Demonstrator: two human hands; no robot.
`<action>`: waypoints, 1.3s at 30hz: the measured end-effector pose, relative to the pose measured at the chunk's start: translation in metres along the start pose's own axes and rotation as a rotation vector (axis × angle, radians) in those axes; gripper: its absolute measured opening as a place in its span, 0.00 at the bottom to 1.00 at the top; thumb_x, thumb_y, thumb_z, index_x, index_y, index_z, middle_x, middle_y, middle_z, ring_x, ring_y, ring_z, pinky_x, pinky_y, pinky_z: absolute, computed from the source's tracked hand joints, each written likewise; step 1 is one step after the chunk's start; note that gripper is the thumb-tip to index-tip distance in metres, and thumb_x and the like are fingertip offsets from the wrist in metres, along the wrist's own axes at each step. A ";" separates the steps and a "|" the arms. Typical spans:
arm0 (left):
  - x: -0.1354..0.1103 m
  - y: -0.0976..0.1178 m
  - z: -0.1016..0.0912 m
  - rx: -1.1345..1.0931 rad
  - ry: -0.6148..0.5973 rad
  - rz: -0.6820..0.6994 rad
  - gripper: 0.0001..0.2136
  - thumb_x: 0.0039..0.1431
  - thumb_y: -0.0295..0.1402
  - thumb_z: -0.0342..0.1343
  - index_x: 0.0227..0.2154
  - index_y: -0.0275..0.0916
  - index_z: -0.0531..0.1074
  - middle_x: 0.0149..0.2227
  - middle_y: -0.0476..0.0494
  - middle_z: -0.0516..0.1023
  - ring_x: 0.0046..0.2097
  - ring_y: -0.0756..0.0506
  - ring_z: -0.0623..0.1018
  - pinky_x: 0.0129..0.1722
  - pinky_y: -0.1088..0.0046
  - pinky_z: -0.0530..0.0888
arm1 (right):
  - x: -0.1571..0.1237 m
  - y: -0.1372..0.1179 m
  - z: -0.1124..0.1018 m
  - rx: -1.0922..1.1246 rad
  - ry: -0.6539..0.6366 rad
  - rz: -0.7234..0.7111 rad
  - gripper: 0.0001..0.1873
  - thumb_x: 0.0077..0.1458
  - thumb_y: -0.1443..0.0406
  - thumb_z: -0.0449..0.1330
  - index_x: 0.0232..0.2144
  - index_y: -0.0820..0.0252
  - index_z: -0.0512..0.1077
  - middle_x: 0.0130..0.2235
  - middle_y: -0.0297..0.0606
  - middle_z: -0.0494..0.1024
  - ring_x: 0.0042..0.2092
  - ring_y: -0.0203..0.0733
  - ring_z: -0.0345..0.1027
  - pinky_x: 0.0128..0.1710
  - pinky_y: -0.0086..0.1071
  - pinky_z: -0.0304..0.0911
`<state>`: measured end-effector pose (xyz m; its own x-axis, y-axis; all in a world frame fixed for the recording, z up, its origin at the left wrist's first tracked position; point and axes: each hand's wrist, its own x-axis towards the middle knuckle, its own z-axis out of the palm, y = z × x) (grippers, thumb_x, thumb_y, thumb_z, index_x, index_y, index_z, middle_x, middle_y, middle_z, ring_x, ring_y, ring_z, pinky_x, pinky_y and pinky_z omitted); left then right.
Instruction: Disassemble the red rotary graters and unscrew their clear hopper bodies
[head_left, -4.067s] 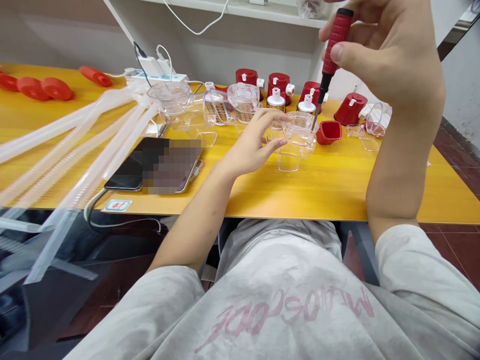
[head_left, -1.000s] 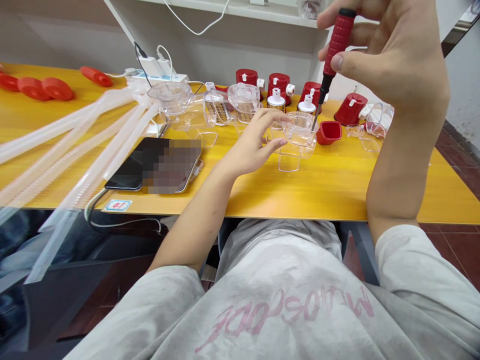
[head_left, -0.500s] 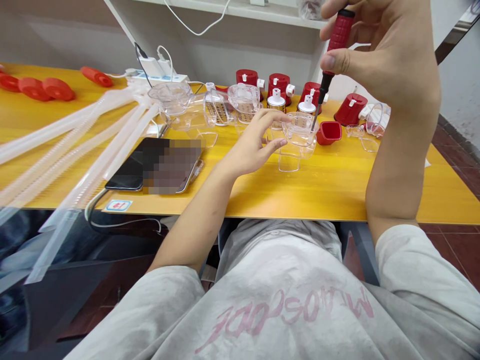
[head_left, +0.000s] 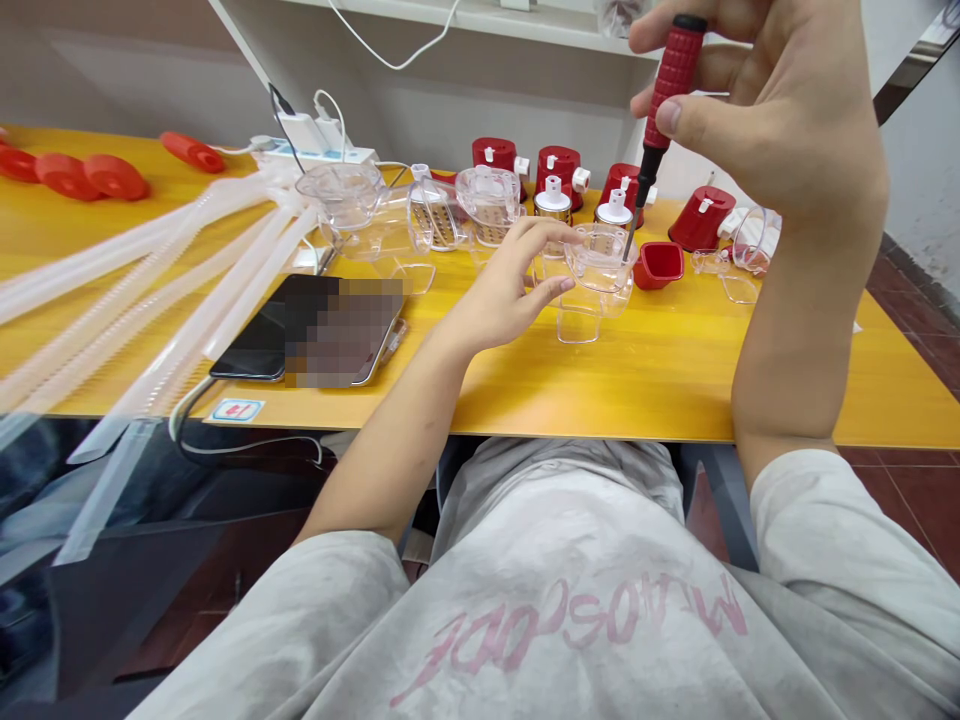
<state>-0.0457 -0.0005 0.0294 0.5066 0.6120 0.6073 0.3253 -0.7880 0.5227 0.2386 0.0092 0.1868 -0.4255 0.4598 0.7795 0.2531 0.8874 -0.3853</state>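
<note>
A clear plastic housing stands on the yellow table, right of centre. My left hand grips its left side with thumb and fingers curled round the rim. My right hand, raised high at the top right, pinches the red ribbed handle of a screwdriver. The black shaft slants down and its tip sits inside the housing's right side.
Behind the housing stand several red caps and clear grater parts. A small red cup sits just right of it. A phone lies left, beside long translucent plastic strips. A power strip with cables lies at the back.
My right fingers have shifted on the screwdriver handle, the thumb sliding slightly between frames, as the handle turns. The left hand and the housing have stayed in place.
</note>
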 end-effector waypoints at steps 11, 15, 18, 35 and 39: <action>-0.001 0.000 0.000 -0.032 -0.013 -0.027 0.32 0.79 0.66 0.56 0.71 0.51 0.76 0.74 0.33 0.76 0.76 0.31 0.76 0.66 0.51 0.86 | -0.006 -0.009 0.000 0.035 -0.017 0.041 0.27 0.57 0.70 0.74 0.57 0.43 0.81 0.61 0.25 0.86 0.65 0.43 0.84 0.55 0.37 0.91; -0.001 -0.001 0.001 -0.030 -0.011 -0.025 0.33 0.79 0.67 0.56 0.72 0.51 0.76 0.73 0.32 0.76 0.76 0.30 0.75 0.64 0.51 0.87 | -0.006 -0.009 -0.005 -0.100 -0.057 0.062 0.24 0.60 0.64 0.77 0.57 0.44 0.83 0.60 0.28 0.87 0.62 0.41 0.86 0.56 0.32 0.89; 0.000 -0.001 0.001 -0.037 -0.020 -0.035 0.33 0.78 0.68 0.56 0.72 0.52 0.75 0.73 0.32 0.75 0.76 0.30 0.75 0.59 0.54 0.88 | -0.003 -0.004 -0.009 -0.188 -0.064 0.075 0.25 0.59 0.64 0.79 0.56 0.42 0.82 0.56 0.25 0.87 0.57 0.37 0.87 0.51 0.28 0.87; 0.000 0.003 -0.001 -0.030 -0.021 -0.048 0.32 0.78 0.67 0.56 0.72 0.53 0.76 0.74 0.32 0.76 0.76 0.30 0.75 0.61 0.53 0.88 | -0.005 -0.011 0.000 -0.094 -0.033 0.097 0.24 0.53 0.62 0.81 0.51 0.37 0.84 0.51 0.25 0.88 0.53 0.42 0.89 0.52 0.32 0.87; 0.000 0.004 -0.001 -0.032 -0.019 -0.056 0.33 0.78 0.67 0.56 0.72 0.53 0.76 0.74 0.32 0.75 0.76 0.29 0.75 0.57 0.55 0.89 | -0.005 -0.010 -0.002 -0.151 0.003 0.114 0.25 0.52 0.62 0.82 0.52 0.39 0.85 0.52 0.25 0.87 0.50 0.41 0.88 0.48 0.31 0.86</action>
<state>-0.0451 -0.0037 0.0320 0.5031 0.6535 0.5655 0.3280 -0.7498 0.5747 0.2401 -0.0018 0.1881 -0.3838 0.5566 0.7368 0.4272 0.8144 -0.3927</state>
